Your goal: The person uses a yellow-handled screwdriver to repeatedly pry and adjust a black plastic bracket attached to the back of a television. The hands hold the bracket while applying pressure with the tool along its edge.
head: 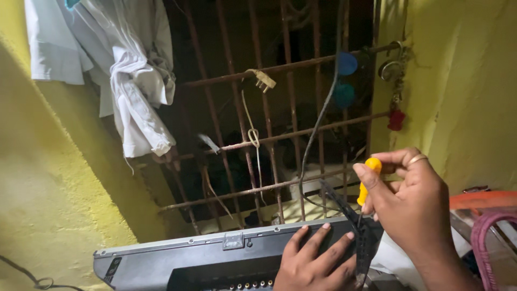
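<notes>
The person's right hand [414, 207] is closing around a screwdriver with a yellow handle [370, 178], thumb and fingers pinching the handle near its rounded top while the shaft is pointing down toward a black ventilated panel [360, 237] at about 5 o'clock in the view. The tip is hidden behind that panel, so where it is seating cannot be told. The handle looks smooth, hard plastic, light and stiff; it would probably be best gripped around its thicker middle, since a slick handle may twist in the fingers under load.

The left hand [318, 264] is lying flat with fingers spread on the dark grey casing of an electronic appliance [215, 258], at 6 o'clock, pressing on it rather than grasping anything. The casing looks rigid and fairly heavy, with sheet-metal edges that could be sharp; it would likely be safest held by its long sides. The thin slotted panel standing up beside the fingers looks brittle and apt to flex.

Beyond, at 12 o'clock, a rusty barred window grille [269, 129] is filling the wall opening, with a dark cable [318, 118] hanging down it and a plug [263, 80] resting on a bar. White cloth [118, 64] is hanging at 10 o'clock against the yellow wall [54, 205].
</notes>
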